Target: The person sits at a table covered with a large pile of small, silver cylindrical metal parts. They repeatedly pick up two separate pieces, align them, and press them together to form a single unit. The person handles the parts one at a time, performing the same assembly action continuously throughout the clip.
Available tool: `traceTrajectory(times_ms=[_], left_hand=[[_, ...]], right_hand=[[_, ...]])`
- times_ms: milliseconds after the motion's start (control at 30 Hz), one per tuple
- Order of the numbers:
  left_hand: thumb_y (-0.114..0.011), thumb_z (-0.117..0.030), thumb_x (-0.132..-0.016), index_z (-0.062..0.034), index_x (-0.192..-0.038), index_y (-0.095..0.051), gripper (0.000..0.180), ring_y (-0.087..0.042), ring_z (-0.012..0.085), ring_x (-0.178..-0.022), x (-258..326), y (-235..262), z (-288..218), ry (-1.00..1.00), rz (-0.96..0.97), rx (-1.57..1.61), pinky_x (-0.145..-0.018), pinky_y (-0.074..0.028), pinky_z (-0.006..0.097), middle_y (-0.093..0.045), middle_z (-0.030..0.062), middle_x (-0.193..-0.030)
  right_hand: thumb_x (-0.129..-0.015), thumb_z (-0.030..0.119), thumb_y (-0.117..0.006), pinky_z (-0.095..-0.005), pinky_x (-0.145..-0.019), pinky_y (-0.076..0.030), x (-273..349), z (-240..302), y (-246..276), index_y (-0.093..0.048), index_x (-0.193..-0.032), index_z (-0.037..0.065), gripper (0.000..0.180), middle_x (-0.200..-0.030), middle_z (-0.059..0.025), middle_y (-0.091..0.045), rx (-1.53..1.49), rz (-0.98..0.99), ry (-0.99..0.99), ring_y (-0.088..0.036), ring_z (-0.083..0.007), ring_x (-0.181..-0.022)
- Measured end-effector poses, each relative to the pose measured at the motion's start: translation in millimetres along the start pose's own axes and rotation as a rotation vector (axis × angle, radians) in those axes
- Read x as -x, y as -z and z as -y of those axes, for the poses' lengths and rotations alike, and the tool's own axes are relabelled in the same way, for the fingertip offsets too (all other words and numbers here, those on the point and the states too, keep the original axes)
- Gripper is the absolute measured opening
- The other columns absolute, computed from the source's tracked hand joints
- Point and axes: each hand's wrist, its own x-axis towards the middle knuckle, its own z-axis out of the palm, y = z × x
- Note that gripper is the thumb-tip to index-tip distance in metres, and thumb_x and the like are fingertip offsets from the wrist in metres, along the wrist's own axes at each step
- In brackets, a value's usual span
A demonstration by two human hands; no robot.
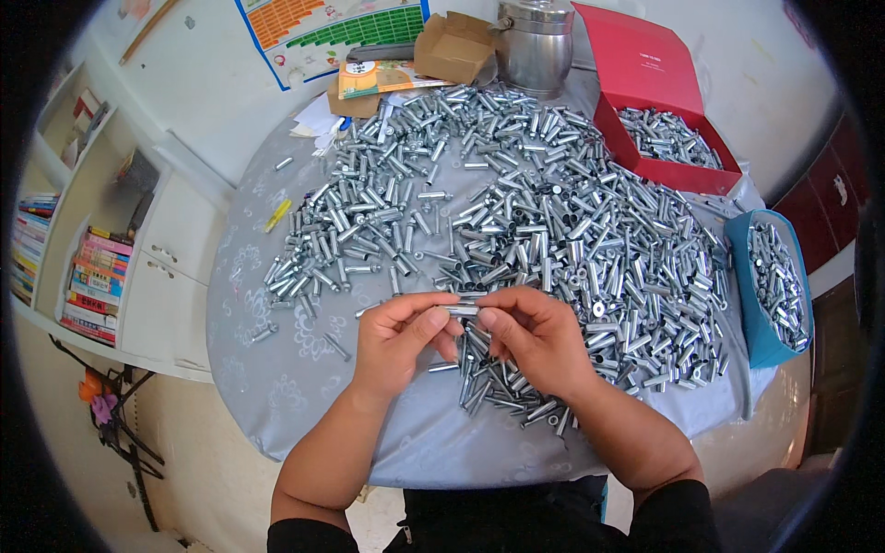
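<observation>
Black sleeves (678, 516) come nearest the camera, and out of them my bare forearms (336, 442) reach over the grey tablecloth (249, 378). Between my hands sits a silver tubular piece (461, 311), held roughly level at the near side of the heap of metal tubes (553, 217). My left hand (395, 343) pinches its left end between thumb and forefinger, the other fingers curled beneath; my right hand (539, 339) pinches the right end in much the same way, so the two sets of fingertips sit close together. They cover both ends, so I can't tell whether it is one part or two meeting end to end. To do this well, I'd judge that both pinches should be light and in line, because a tilt between the ends would likely make any fit bind, and polished metal probably slips when gripped off-centre. Rolling it slowly under the thumbs should let me feel a burr or a skewed end. Working low over the cloth seems wise, since a dropped piece would vanish among its lookalikes. More loose pieces lie in the red box (641, 51) and the blue bin (749, 304), both off to my right.
</observation>
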Motion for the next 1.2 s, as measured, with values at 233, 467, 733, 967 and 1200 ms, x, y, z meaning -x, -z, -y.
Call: traceTrajectory(times_ms=[233,467,733,967,1200], left_hand=[[-0.058,-0.011,-0.095,0.0048,-0.112,-0.064,0.024,-0.065,0.018,-0.061,-1.3,2.0,2.1,-0.002,0.003,0.028,-0.055,-0.056,0.028,-0.069,0.0142,-0.085],[-0.058,-0.012,-0.095,0.0045,-0.111,-0.063,0.023,-0.064,0.0172,-0.06,-2.1,1.6,2.9,0.001,-0.011,0.08,-0.054,-0.056,0.028,-0.069,0.0134,-0.085],[-0.058,-0.011,-0.095,0.0042,-0.112,-0.063,0.023,-0.065,0.017,-0.061,-3.4,1.9,4.6,0.007,-0.001,0.117,-0.056,-0.055,0.027,-0.069,0.0141,-0.087],[-0.057,-0.01,-0.096,0.0045,-0.113,-0.062,0.023,-0.064,0.0171,-0.061,-2.4,1.5,6.2,0.01,-0.003,0.083,-0.056,-0.055,0.027,-0.069,0.0147,-0.087],[-0.057,-0.01,-0.096,0.0037,-0.113,-0.063,0.022,-0.065,0.0155,-0.062,-3.1,0.0,4.2,0.017,-0.003,0.081,-0.057,-0.055,0.026,-0.069,0.0135,-0.086]], right_hand=[[-0.092,0.007,-0.066,-0.02,-0.056,-0.047,0.1,6.3,1.4,-0.061,-0.113,0.0,0.023,-0.085,-0.0019,-0.062,-0.005,0.031,-0.071,-0.057,-0.0059,-0.065],[-0.091,0.006,-0.066,-0.0207,-0.055,-0.047,-1.0,4.7,1.9,-0.06,-0.113,0.001,0.024,-0.091,-0.0027,-0.06,0.033,0.036,-0.052,-0.057,-0.0061,-0.065],[-0.092,0.006,-0.064,-0.0203,-0.055,-0.047,-1.0,3.6,-1.6,-0.059,-0.115,0.0,0.024,-0.093,-0.0028,-0.059,-0.066,0.005,-0.015,-0.057,-0.0053,-0.064],[-0.092,0.006,-0.064,-0.0196,-0.054,-0.046,-1.3,5.1,-3.6,-0.061,-0.113,0.0,0.021,-0.086,-0.0024,-0.063,-0.034,-0.047,-0.014,-0.055,-0.0049,-0.062],[-0.094,0.006,-0.063,-0.0196,-0.054,-0.046,-1.6,-2.5,-6.0,-0.06,-0.115,0.0,0.022,-0.087,-0.0027,-0.064,-0.023,-0.118,0.109,-0.055,-0.0052,-0.062]])
